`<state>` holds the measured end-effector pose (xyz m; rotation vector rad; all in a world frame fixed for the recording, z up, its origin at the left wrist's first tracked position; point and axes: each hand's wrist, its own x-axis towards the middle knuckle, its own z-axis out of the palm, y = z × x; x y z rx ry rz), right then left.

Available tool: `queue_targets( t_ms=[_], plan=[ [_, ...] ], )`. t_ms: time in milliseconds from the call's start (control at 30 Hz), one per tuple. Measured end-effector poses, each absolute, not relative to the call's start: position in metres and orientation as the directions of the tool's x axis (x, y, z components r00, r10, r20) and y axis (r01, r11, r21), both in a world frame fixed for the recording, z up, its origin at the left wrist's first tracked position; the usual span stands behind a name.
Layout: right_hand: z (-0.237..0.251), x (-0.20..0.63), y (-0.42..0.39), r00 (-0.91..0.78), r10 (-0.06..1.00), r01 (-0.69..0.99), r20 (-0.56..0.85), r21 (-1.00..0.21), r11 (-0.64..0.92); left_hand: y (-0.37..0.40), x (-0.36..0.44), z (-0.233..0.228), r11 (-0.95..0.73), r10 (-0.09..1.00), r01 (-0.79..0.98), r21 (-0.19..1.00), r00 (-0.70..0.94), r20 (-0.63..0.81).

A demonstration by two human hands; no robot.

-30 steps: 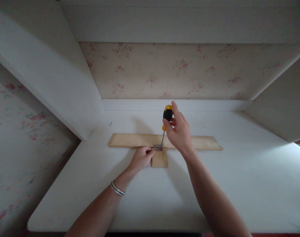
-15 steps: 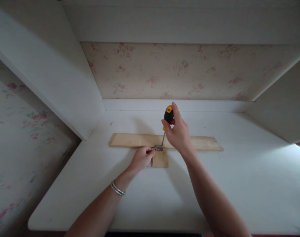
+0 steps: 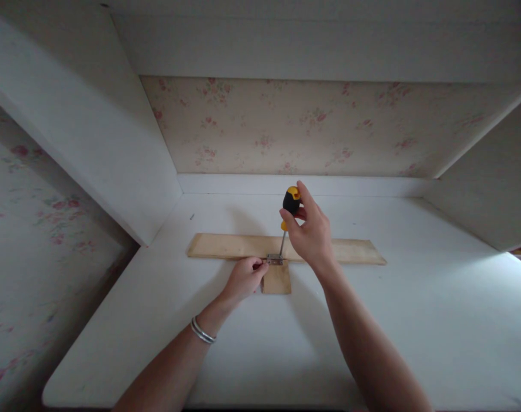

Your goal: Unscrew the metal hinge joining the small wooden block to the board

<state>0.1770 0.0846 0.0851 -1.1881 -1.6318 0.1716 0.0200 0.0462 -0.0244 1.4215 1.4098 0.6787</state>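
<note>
A long wooden strip (image 3: 226, 246) lies across the white desk (image 3: 393, 320), with a small wooden block (image 3: 277, 279) butted against its near edge. A small metal hinge (image 3: 275, 260) bridges the two. My right hand (image 3: 312, 234) grips a screwdriver (image 3: 290, 205) with a black and yellow handle, held upright with its tip on the hinge. My left hand (image 3: 243, 279) rests on the desk with its fingertips pinched at the hinge's left end, steadying it and the block.
White side panels (image 3: 93, 143) rise at the left and right of the desk, with a white shelf overhead. Floral wallpaper (image 3: 286, 126) covers the back wall. A silver bracelet (image 3: 201, 332) circles my left wrist.
My right hand's fingers have shifted slightly around the screwdriver handle. The view has tilted a little. The wood, the hinge and my left hand stay where they were.
</note>
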Motion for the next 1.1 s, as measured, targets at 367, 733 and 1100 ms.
queue_targets(
  t_ms=[367, 733, 1100],
  plan=[
    [0.092, 0.172, 0.079, 0.041, 0.701, 0.636, 0.712, -0.560, 0.531, 0.045, 0.020, -0.024, 0.163, 0.957, 0.385, 0.908, 0.164, -0.241],
    [0.113, 0.175, 0.068, 0.056, 0.677, 0.758, 0.734, -0.473, 0.449, 0.043, 0.018, -0.024, 0.116, 0.967, 0.393, 0.912, 0.165, -0.194],
    [0.215, 0.189, 0.100, -0.273, 0.939, 0.959, 0.211, 0.131, 0.250, 0.040, 0.014, -0.022, 0.074, 0.972, 0.410, 0.909, 0.173, -0.157]
  ],
)
